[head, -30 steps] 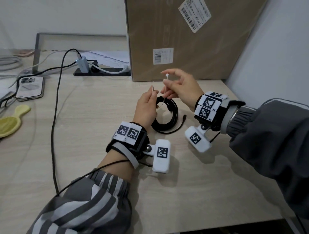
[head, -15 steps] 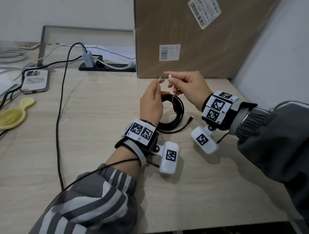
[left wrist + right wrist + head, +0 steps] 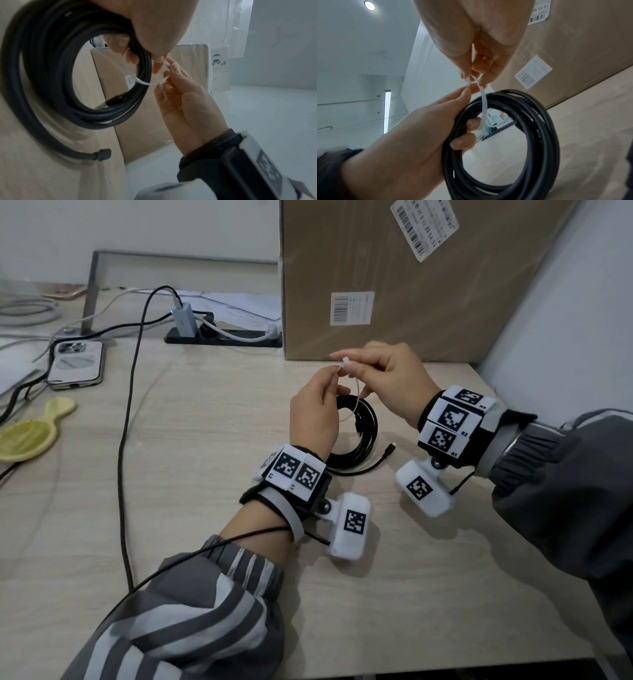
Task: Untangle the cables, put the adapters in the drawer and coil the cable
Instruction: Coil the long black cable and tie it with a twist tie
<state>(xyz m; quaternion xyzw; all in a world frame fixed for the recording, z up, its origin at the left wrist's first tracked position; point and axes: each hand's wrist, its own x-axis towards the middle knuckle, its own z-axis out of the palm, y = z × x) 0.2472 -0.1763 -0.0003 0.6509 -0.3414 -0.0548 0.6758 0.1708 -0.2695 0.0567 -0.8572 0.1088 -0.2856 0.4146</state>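
A black cable wound into a coil (image 3: 368, 426) hangs from my left hand (image 3: 329, 381), whose lower fingers curl round the bundle (image 3: 539, 121). A white zip tie (image 3: 356, 395) loops through the coil. My left thumb and forefinger pinch its tail, and my right hand (image 3: 356, 368) pinches its head; the two ends meet between the fingertips (image 3: 471, 82). The tie (image 3: 145, 82) crosses the strands in the left wrist view. The cable's free plug (image 3: 392, 446) trails onto the desk. No adapter or drawer shows near the hands.
A tall cardboard box (image 3: 394, 285) stands just behind the hands, and a wall lies to the right. At the back left are a power strip with a grey adapter (image 3: 185, 320), a phone (image 3: 77, 364) and a yellow dish (image 3: 27, 436). A long black cord (image 3: 125, 440) crosses the desk.
The two ends of the zip tie, held apart a second ago, have come together between my fingertips. Both hands have risen slightly over the coil.
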